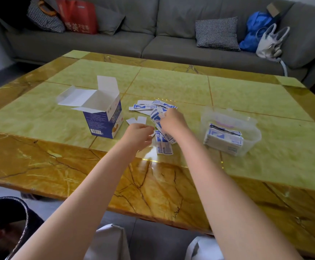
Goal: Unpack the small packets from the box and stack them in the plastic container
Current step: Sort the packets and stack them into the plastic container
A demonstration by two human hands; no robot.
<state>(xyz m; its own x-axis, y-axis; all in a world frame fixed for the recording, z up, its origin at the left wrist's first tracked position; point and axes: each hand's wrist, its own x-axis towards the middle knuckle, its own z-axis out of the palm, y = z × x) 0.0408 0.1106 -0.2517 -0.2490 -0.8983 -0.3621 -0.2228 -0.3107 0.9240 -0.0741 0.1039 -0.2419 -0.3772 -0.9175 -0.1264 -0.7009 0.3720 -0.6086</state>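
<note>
An open blue-and-white box (104, 117) stands upright on the table with its flaps up. Several small white-and-blue packets (153, 106) lie scattered to its right. My right hand (172, 121) is over the pile, its fingers curled round a few packets. My left hand (139, 133) hovers by the pile's near-left side with fingers curled; a small white packet edge shows at its fingertips. A clear plastic container (247, 128) stands to the right with a stack of packets (223, 138) inside.
The yellow-green marble table (171, 85) has a darker amber border. A grey sofa (153, 38) runs behind it with checked cushions, a red bag (77, 15) and a blue bag (256, 29). Two loose white packets (136, 120) lie by the box.
</note>
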